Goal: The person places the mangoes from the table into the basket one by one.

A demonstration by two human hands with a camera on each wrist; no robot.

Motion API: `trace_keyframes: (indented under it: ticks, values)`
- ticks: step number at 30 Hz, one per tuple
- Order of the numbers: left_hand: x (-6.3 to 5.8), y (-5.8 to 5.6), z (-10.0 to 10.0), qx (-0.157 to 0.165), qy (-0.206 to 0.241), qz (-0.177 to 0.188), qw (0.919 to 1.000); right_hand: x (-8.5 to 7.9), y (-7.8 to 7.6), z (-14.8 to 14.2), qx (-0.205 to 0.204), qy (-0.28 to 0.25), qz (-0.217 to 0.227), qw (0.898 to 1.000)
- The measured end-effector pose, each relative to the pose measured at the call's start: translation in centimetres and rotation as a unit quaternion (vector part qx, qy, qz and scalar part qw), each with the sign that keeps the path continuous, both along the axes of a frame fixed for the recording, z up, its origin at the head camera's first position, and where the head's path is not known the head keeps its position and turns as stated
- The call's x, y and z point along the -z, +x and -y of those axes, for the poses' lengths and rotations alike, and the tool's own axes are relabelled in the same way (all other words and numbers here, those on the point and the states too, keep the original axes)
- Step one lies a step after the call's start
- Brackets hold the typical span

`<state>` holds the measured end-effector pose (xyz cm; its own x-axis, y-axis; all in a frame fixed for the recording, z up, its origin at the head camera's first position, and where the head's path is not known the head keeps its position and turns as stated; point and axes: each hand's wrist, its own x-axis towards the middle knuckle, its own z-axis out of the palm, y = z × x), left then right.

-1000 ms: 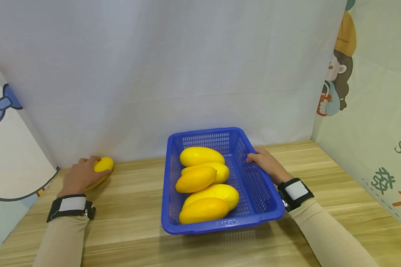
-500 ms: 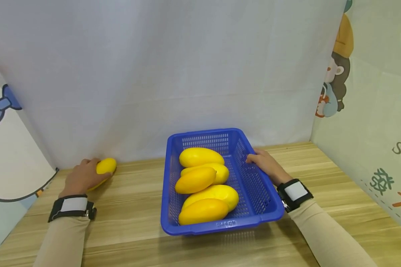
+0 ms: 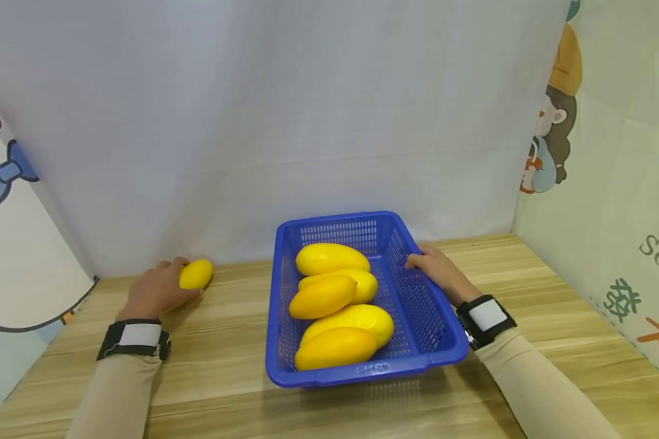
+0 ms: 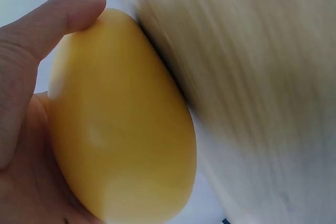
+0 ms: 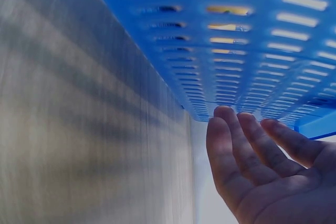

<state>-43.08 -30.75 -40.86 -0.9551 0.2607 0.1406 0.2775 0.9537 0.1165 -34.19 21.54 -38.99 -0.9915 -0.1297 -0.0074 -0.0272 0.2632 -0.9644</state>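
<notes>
My left hand point(image 3: 154, 291) holds a smooth yellow mango point(image 3: 196, 274) near the back wall, left of the basket. In the left wrist view the thumb curls over one end of the mango point(image 4: 123, 119), which lies close against the wooden surface. My right hand point(image 3: 438, 271) grips the right side of a blue plastic basket point(image 3: 329, 377), thumb over the rim. Its fingers point(image 5: 252, 145) lie against the outside of the slotted wall in the right wrist view. Several yellow mangoes point(image 3: 332, 258) lie in the basket, mostly along its left side, one resting on others.
The wooden table point(image 3: 225, 341) meets a white cloth backdrop point(image 3: 198, 152) behind the basket. A printed panel point(image 3: 609, 183) stands at the right and another printed panel point(image 3: 27, 262) at the left.
My left hand has slid to the right along the back of the table, taking the mango with it. The right hand and the basket stay almost in place.
</notes>
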Motion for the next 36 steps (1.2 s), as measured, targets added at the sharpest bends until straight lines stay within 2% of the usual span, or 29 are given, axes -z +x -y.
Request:
trace_keyframes:
  ticks: [17, 20, 28, 31, 36]
  values:
    - [-0.3, 0.2, 0.0, 0.0, 0.015, 0.01, 0.9998, -0.2, 0.3, 0.1, -0.003, 0.004, 0.0, 1.0]
    - [-1.0, 0.5, -0.1, 0.002, 0.033, -0.01, 0.9994, -0.3, 0.3, 0.1, -0.009, -0.001, 0.002, 1.0]
    - [-4.1, 1.6, -1.9, 0.001, 0.053, -0.111, 0.9924, -0.6, 0.6, 0.1, -0.01, -0.001, 0.005, 1.0]
    - [-4.9, 2.0, -2.4, 0.005, 0.057, -0.131, 0.9897, -0.6, 0.6, 0.1, -0.009, -0.001, 0.004, 1.0]
    - [-5.6, 2.4, -2.5, 0.005, 0.064, -0.139, 0.9882, -0.4, 0.5, 0.1, -0.01, -0.001, 0.002, 1.0]
